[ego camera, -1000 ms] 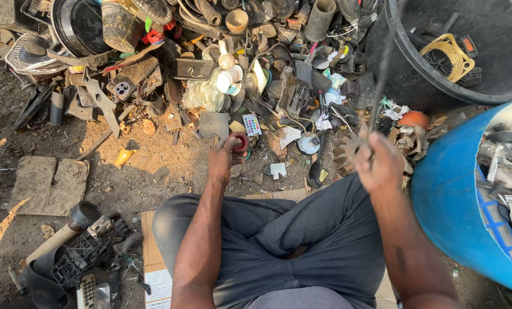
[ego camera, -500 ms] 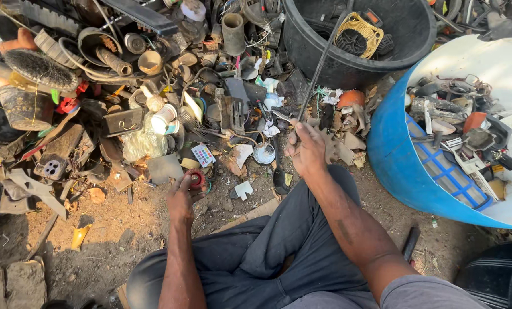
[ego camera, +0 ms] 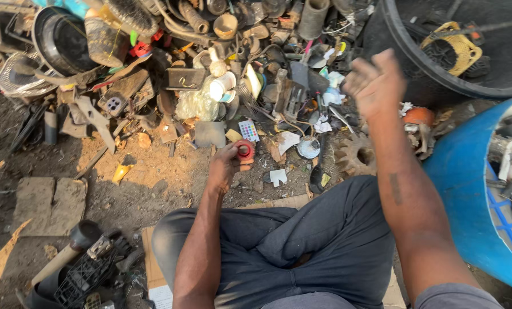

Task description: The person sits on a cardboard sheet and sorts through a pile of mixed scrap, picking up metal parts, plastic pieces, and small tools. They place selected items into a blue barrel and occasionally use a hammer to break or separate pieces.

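I sit cross-legged on the dirt in dark trousers. My left hand [ego camera: 226, 167] is closed around a small red round part [ego camera: 245, 150], held low in front of my knees. My right hand [ego camera: 375, 83] is raised near the rim of a black tub [ego camera: 405, 43], palm toward me, fingers spread and holding nothing. A thin rod [ego camera: 496, 26] lies inside the black tub beside a yellow frame piece [ego camera: 453, 48].
A heap of scrap metal and plastic parts [ego camera: 227, 74] covers the ground ahead. A blue barrel [ego camera: 468, 194] full of parts stands at my right. A rusty gear [ego camera: 356, 154] lies by my right knee. Flat stone slabs [ego camera: 50, 203] lie at left.
My right hand held a thin rod over the scrap; now the hand is open and the rod lies in the black tub. My left hand has kept hold of the red part.
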`<move>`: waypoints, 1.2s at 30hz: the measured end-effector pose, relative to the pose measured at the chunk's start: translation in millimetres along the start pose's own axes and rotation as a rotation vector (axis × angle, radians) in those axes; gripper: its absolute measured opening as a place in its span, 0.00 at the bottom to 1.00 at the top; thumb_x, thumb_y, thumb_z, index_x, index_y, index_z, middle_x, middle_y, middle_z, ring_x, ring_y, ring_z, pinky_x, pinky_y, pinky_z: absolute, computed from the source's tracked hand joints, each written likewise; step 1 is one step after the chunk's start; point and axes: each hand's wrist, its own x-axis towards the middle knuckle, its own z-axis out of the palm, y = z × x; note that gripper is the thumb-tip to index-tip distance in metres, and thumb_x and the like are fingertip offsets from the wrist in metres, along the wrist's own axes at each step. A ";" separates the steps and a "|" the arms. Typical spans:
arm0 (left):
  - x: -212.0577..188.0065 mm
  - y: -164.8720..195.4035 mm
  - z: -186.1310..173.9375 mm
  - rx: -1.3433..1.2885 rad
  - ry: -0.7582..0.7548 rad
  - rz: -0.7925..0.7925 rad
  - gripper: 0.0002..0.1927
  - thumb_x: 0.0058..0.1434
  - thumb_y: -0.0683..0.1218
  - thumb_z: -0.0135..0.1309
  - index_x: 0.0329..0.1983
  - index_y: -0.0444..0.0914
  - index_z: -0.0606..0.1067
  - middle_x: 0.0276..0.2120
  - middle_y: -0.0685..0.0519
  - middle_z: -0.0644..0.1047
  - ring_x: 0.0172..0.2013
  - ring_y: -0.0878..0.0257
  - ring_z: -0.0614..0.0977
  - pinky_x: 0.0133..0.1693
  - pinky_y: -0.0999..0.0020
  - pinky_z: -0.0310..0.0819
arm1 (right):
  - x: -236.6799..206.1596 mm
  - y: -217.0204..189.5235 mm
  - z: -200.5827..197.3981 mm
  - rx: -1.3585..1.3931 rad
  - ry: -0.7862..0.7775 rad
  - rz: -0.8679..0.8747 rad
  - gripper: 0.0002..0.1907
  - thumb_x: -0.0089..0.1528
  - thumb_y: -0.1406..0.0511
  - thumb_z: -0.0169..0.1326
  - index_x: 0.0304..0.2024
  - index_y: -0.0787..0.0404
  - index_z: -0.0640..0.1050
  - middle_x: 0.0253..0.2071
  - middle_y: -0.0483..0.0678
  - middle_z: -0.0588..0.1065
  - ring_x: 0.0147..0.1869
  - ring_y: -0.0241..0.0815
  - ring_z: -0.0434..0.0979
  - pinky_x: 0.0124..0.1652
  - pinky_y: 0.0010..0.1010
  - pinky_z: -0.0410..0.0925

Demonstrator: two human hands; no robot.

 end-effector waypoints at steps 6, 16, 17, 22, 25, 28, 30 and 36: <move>-14.8 13.1 14.8 0.077 -0.185 -0.032 0.26 0.71 0.49 0.49 0.66 0.30 0.68 0.49 0.44 0.79 0.43 0.56 0.84 0.43 0.64 0.83 | -67.1 203.4 -2.1 -1.127 -0.698 0.354 0.21 0.65 0.62 0.59 0.55 0.72 0.77 0.38 0.58 0.79 0.33 0.40 0.79 0.30 0.32 0.75; 21.0 -10.7 -29.1 0.802 0.456 0.198 0.19 0.68 0.52 0.54 0.54 0.34 0.79 0.43 0.39 0.83 0.39 0.51 0.86 0.43 0.60 0.77 | -18.2 62.9 -70.7 -1.140 -0.165 0.055 0.15 0.65 0.66 0.58 0.53 0.65 0.81 0.35 0.49 0.79 0.26 0.33 0.75 0.26 0.25 0.70; 24.7 -15.0 -29.9 1.051 0.494 0.233 0.18 0.67 0.53 0.55 0.52 0.37 0.81 0.42 0.41 0.84 0.41 0.50 0.86 0.46 0.58 0.78 | -25.7 54.0 -77.4 -1.043 -0.201 0.045 0.14 0.66 0.65 0.59 0.52 0.66 0.80 0.35 0.49 0.78 0.26 0.32 0.74 0.26 0.24 0.71; 23.9 -28.5 -25.3 1.308 0.433 0.128 0.18 0.63 0.51 0.53 0.53 0.40 0.79 0.46 0.38 0.79 0.47 0.43 0.82 0.51 0.51 0.76 | -51.6 30.1 -138.1 -1.205 -0.326 -0.048 0.15 0.67 0.61 0.60 0.51 0.65 0.83 0.39 0.49 0.81 0.35 0.31 0.77 0.36 0.26 0.71; 19.6 -33.4 -24.1 1.515 0.434 0.082 0.16 0.64 0.46 0.49 0.53 0.40 0.77 0.52 0.38 0.75 0.51 0.41 0.79 0.51 0.49 0.76 | -46.9 -7.3 -174.7 -1.522 -0.472 -0.043 0.18 0.64 0.59 0.62 0.52 0.64 0.83 0.39 0.49 0.83 0.39 0.34 0.79 0.39 0.29 0.71; 22.9 -38.7 -21.9 1.643 0.426 0.101 0.13 0.66 0.44 0.47 0.51 0.39 0.76 0.55 0.39 0.71 0.54 0.41 0.77 0.51 0.50 0.76 | -43.5 -81.1 -182.1 -1.537 -0.252 0.183 0.22 0.60 0.57 0.64 0.51 0.66 0.84 0.37 0.54 0.83 0.32 0.42 0.80 0.35 0.34 0.74; 26.1 -38.7 -18.1 1.714 0.401 0.153 0.13 0.64 0.44 0.48 0.49 0.37 0.76 0.54 0.39 0.71 0.53 0.41 0.77 0.50 0.51 0.77 | -47.7 -140.0 -174.9 -1.499 0.044 -0.098 0.20 0.63 0.59 0.62 0.53 0.65 0.82 0.39 0.52 0.81 0.33 0.45 0.80 0.35 0.35 0.72; 24.5 -14.4 -6.0 1.399 0.625 0.260 0.10 0.65 0.47 0.53 0.42 0.35 0.77 0.42 0.40 0.78 0.40 0.45 0.82 0.45 0.51 0.77 | -46.0 -165.6 -146.7 -1.256 0.163 -0.557 0.16 0.67 0.62 0.59 0.54 0.64 0.81 0.43 0.51 0.80 0.38 0.42 0.82 0.37 0.32 0.75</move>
